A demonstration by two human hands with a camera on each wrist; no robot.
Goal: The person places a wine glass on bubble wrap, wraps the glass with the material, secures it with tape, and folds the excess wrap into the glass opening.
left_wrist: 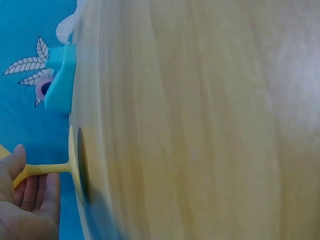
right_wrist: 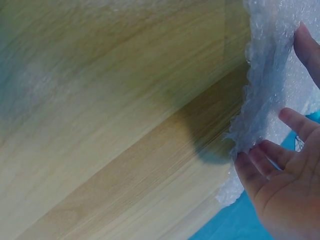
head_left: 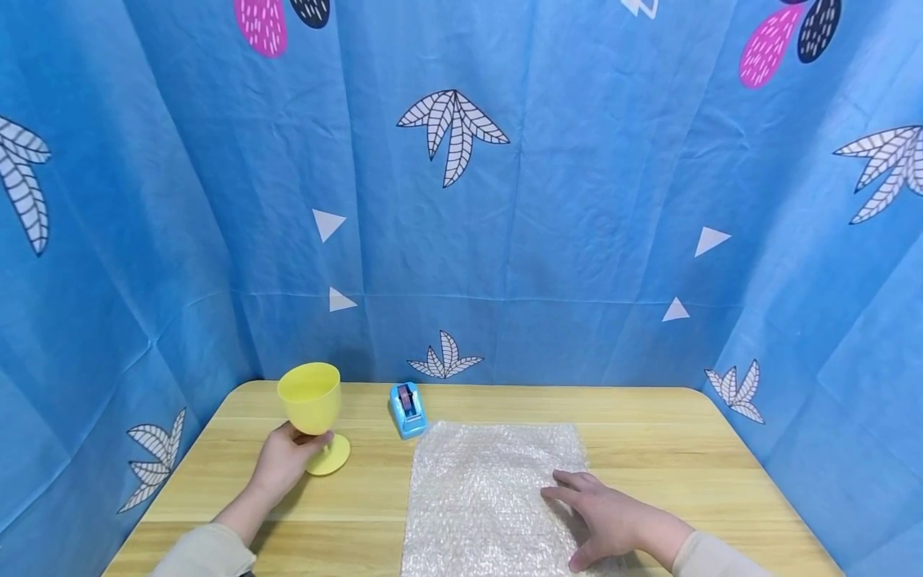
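My left hand [head_left: 284, 458] grips a yellow plastic goblet [head_left: 312, 401] by its stem, just beneath the bowl. The goblet stands upright over the left side of the table, its mouth facing up. Thumb and fingers lie either side of the stem [left_wrist: 47, 168] in the left wrist view, where most of the bowl is out of frame. A sheet of bubble wrap [head_left: 483, 497] lies flat in front of me. At its right edge, my right hand [head_left: 602, 517] has its fingers spread, with the fingertips [right_wrist: 285, 114] right at the wrap and nothing in its grasp.
A small blue tape dispenser [head_left: 408, 409] sits between the goblet and the bubble wrap, towards the back. The pale wooden table [head_left: 649, 433] has rounded far corners. Blue patterned curtains [head_left: 577, 200] hang behind it and at both sides.
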